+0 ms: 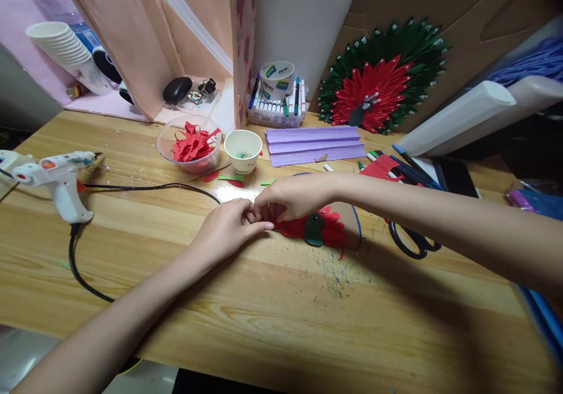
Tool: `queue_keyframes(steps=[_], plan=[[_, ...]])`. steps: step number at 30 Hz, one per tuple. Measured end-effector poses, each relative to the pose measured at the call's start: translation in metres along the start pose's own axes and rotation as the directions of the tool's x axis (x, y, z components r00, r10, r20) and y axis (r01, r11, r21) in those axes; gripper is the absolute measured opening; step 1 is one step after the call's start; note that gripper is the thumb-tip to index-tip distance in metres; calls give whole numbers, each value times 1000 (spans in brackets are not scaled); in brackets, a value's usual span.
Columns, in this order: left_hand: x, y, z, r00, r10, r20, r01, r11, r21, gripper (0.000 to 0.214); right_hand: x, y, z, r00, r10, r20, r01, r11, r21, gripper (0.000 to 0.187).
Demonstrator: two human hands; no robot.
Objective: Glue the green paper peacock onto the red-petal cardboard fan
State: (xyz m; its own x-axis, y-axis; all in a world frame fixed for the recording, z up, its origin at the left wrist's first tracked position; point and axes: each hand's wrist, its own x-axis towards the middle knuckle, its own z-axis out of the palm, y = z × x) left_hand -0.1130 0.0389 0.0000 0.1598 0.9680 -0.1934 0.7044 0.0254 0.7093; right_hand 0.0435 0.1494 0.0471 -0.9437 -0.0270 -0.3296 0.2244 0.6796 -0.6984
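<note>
Both my hands meet over a red paper craft piece (329, 230) that lies flat on the wooden table (281, 318). A dark green teardrop shape (314, 230) is stuck on its middle. My left hand (229, 230) pinches the left edge of the red paper with its fingertips. My right hand (290, 197) curls over the same edge from behind, fingers closed on the paper. What lies under the fingers is hidden.
A white glue gun (57, 177) stands at the left, its black cord (145, 187) running across the table. A clear bowl of red paper bits (190, 145), a paper cup (243, 150), purple folded paper (314, 145), blue-handled scissors (411, 241) and a finished red-green fan ornament (380, 77) sit behind.
</note>
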Motion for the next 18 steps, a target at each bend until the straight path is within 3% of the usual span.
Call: queue_keyframes(steps=[4, 7, 9, 12, 16, 18], plan=[[-4, 9, 6, 998, 45, -44, -43, 999, 29, 34, -22, -6, 0, 968, 103, -231, -117, 992, -48, 18], [-6, 15, 14, 993, 65, -95, -56, 994, 90, 35, -52, -11, 14, 870, 158, -468, -207, 977, -55, 16], [-7, 16, 19, 989, 91, -118, -76, 989, 125, 33, -74, -13, 33, 785, 179, -593, -230, 973, -10, 16], [-5, 18, 25, 982, 123, -144, -99, 982, 159, 27, -104, -14, 73, 600, 298, -742, -301, 944, 135, 18], [-1, 18, 29, 980, 122, -155, -95, 981, 171, 21, -128, -14, 129, 370, 470, -801, -299, 877, 376, 17], [1, 17, 29, 981, 120, -151, -98, 984, 148, 20, -134, -14, 151, 301, 552, -778, -231, 834, 502, 17]])
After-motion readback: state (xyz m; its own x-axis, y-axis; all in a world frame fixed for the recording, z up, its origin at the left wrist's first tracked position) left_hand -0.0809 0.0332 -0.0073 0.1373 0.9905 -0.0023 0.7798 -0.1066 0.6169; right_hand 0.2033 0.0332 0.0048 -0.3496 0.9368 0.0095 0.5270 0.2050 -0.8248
